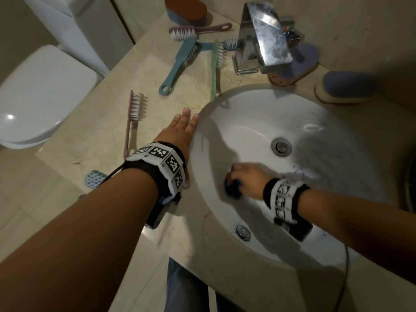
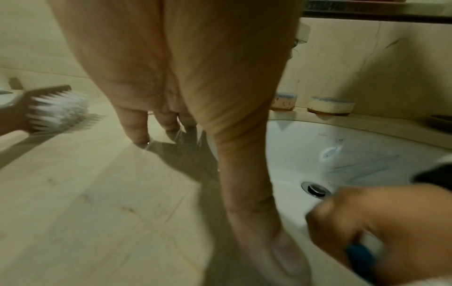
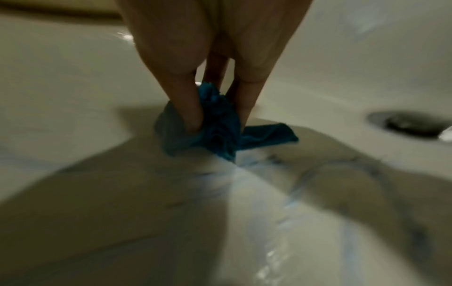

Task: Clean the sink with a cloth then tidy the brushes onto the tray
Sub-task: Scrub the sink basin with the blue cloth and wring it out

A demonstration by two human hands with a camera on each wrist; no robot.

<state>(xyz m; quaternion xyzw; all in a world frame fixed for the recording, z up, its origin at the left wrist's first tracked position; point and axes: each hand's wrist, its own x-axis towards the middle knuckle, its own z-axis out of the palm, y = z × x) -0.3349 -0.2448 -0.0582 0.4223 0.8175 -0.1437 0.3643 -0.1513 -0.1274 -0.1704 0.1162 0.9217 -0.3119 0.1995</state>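
Observation:
The white sink [image 1: 247, 122] is set in a beige marble counter [image 1: 101, 131]. My right hand [image 1: 247, 180] grips a bunched blue cloth [image 1: 233, 188] and presses it on the basin's near left wall; the right wrist view shows the cloth [image 3: 215, 131] pinched between thumb and fingers [image 3: 186, 108]. My left hand [image 1: 183, 127] lies flat with straight fingers on the counter at the sink's left rim, holding nothing. Several brushes lie on the counter: a pink one [image 1: 132, 118], a teal one [image 1: 177, 66], a green one [image 1: 216, 68] and a mauve one [image 1: 193, 31].
A chrome tap [image 1: 263, 37] stands behind the basin, with the drain [image 1: 281, 147] in the middle. Padded scrubbers [image 1: 344, 88] sit at the back right and another [image 1: 186, 7] at the back. A toilet [image 1: 33, 97] is on the left. A textured pad [image 1: 95, 178] lies by my left forearm.

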